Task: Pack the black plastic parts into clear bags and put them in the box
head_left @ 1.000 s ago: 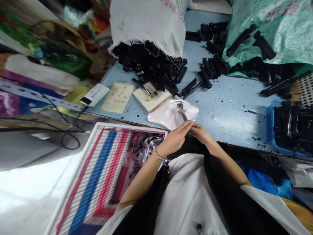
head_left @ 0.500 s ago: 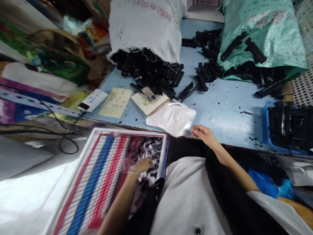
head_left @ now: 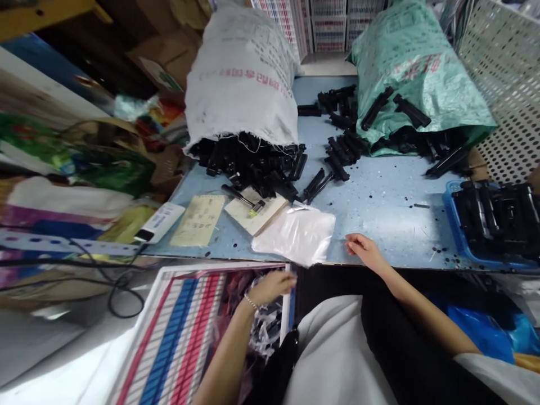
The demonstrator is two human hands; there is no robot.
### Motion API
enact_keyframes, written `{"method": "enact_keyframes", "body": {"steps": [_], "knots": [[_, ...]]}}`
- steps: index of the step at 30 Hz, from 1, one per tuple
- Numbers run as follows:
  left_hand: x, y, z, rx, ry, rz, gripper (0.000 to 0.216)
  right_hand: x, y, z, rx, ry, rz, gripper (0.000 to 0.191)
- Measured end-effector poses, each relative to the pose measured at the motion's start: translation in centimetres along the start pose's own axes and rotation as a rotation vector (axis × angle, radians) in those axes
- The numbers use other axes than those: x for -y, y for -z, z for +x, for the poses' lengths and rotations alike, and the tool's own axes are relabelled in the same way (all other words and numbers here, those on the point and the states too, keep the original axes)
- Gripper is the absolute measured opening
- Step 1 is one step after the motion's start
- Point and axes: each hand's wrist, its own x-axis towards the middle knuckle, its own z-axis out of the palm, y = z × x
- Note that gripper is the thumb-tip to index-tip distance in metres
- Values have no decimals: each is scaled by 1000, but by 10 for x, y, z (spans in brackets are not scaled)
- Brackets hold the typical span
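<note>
My left hand [head_left: 272, 286] hovers over the open mouth of a red, blue and white striped woven bag [head_left: 181, 343], just below the table edge. Its fingers stretch toward the table and nothing shows in them. Clear packets with dark parts [head_left: 264, 332] fill the bag under it. My right hand [head_left: 363, 250] rests on the front edge of the light blue table [head_left: 388, 208], fingers loosely bent and empty. A flat stack of clear plastic bags [head_left: 297, 233] lies just left of it.
A white sack [head_left: 242, 84] spills black plastic parts [head_left: 253, 163] at the back; a green sack [head_left: 415, 73] spills more. A blue basket [head_left: 453, 233] of black parts stands at right. A notepad [head_left: 198, 219], a board with a tool [head_left: 255, 209] and cables [head_left: 122, 292] lie left.
My left hand left the right hand, dipped into the striped bag, and now rises toward the table edge. The right hand stayed at the edge. The view has tilted up.
</note>
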Motion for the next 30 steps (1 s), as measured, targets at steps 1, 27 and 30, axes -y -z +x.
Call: {"method": "enact_keyframes", "body": {"steps": [1, 27, 30], "knots": [[-12, 5, 16, 32, -65, -35, 35, -1, 0, 0, 1, 2, -11, 31], [-144, -67, 116, 405, -63, -1375, 63, 74, 69, 29, -253, 478, -431, 27], [-148, -75, 115, 335, -14, -1358, 56, 76, 71, 25, -247, 463, -418, 30]]}}
